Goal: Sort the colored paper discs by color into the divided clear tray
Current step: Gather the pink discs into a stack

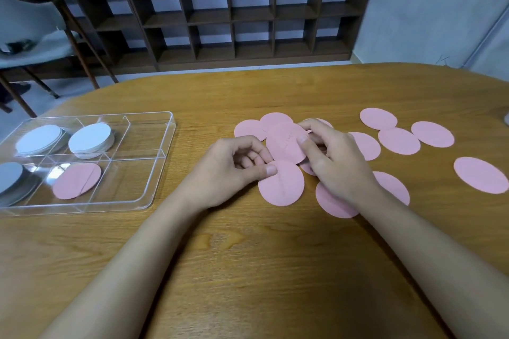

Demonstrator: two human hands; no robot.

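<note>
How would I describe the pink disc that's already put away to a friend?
Find the clear divided tray on the left of the wooden table. In its near row, just right of the grey stack, lies a pink disc. It is the only pink thing inside the tray; its neighbours are white stacks and that grey one.
</note>
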